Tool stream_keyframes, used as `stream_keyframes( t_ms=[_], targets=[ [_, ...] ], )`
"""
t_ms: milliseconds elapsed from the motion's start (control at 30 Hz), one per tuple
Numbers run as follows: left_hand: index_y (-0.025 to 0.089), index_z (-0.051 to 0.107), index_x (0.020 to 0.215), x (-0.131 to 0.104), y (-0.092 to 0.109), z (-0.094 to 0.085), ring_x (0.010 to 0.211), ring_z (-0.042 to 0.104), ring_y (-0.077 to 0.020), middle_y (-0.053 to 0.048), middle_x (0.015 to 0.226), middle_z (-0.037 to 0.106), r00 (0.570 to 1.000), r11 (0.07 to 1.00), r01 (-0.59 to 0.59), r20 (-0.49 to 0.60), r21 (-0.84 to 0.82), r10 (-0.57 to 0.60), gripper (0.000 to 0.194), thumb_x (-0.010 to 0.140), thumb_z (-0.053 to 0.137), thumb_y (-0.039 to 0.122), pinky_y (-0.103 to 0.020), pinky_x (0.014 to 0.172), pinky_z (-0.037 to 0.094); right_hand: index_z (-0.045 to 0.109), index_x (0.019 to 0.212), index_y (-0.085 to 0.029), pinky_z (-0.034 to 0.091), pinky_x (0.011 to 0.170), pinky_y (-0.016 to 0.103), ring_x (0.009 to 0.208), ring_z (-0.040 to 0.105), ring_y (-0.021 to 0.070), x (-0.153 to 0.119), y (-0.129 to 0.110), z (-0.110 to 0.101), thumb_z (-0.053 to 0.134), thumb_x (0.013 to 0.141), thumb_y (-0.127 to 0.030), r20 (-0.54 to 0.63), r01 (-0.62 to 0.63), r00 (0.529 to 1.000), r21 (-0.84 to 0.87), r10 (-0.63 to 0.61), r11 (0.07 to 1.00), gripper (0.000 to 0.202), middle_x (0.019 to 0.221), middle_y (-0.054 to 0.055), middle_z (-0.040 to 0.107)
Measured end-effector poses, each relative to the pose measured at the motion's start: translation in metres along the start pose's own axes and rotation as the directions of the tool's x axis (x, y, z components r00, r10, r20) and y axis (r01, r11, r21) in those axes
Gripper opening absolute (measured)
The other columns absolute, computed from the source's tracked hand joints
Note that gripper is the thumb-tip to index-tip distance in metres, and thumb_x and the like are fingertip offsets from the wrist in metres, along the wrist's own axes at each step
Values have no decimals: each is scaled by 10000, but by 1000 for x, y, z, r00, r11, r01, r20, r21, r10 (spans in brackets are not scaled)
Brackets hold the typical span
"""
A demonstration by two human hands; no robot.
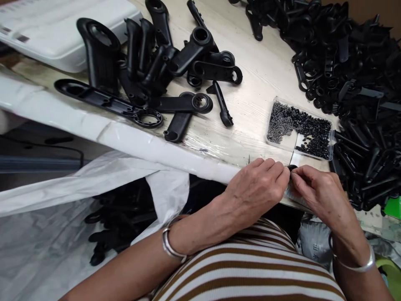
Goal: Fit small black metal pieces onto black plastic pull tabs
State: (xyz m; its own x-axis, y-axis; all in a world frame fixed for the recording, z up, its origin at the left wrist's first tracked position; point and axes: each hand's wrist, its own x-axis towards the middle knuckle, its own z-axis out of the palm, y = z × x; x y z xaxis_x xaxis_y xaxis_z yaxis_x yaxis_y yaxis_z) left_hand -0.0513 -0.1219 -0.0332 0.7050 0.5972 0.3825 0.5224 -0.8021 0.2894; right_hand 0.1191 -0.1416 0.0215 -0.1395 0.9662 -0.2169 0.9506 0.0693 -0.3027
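Pinching a black part (292, 168) between them near the front edge of the table (253, 83), the left hand (256, 186) and right hand (322, 192) hid most of it; a slack fingertip could have dropped it. A stray knuckle might have tipped the clear, hard-walled box (290, 141), mixing its wiry grey bits (277, 121) with the beadlike black ones (319, 129). Beyond lay smooth, ring-ended levers (191, 52), one ribbed.

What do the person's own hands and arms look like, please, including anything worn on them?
The left hand and right hand are ungloved, and no sleeves show. A silvery bangle circles the left wrist; the right wrist wears another silvery bangle and a thin dark band.
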Motion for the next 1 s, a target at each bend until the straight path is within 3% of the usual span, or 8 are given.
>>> stream_keyframes(
  t_ms=[300,467,567,667,800,1000],
  targets=[
    [151,517,807,2,1,-2,658,560,-194,-35,718,608,997,998,52,-55,-39,-54,166,909,440,45,-313,610,464,570,736,-192,339,540,255,515,564,143,-2,-7,3,479,934,-206,-10,46,999,-214,-49,976,218,594,9,608],
    [167,496,770,2,0,-1,613,535,-176,-19,674,587,996,999,39,-80,-21,-41,230,885,398,-6,-294,580,455,530,745,-175,264,471,272,485,568,168,-5,-36,11,426,796,50,15,30,1000,-535,-26,844,253,615,43,592],
    [162,511,794,1,-2,0,642,547,-182,-30,712,604,998,999,12,-64,-46,-15,205,889,410,12,-295,615,480,541,765,-161,249,464,273,513,597,182,-5,-44,14,415,754,92,26,3,1000,-608,16,794,283,662,65,611],
    [146,559,876,-1,-3,0,738,579,-198,-53,818,638,1000,998,3,-11,-70,-4,129,898,469,57,-308,682,503,561,792,-164,275,486,281,517,596,182,-6,-32,13,443,824,17,19,-10,1000,-492,22,870,218,647,52,626],
    [154,612,932,-2,-4,0,776,567,-197,-62,874,633,999,1000,-18,28,-17,18,112,910,516,103,-302,682,487,582,767,-183,348,565,269,569,595,158,-3,-9,9,470,928,-188,-30,-13,1000,-165,8,986,197,644,24,648],
    [148,641,932,1,-4,1,735,528,-184,-65,859,604,997,996,-65,43,57,63,172,904,491,70,-294,642,456,637,760,-187,429,606,239,531,595,114,0,9,8,508,914,-250,47,-118,993,267,109,956,211,584,-23,641]
  ],
)
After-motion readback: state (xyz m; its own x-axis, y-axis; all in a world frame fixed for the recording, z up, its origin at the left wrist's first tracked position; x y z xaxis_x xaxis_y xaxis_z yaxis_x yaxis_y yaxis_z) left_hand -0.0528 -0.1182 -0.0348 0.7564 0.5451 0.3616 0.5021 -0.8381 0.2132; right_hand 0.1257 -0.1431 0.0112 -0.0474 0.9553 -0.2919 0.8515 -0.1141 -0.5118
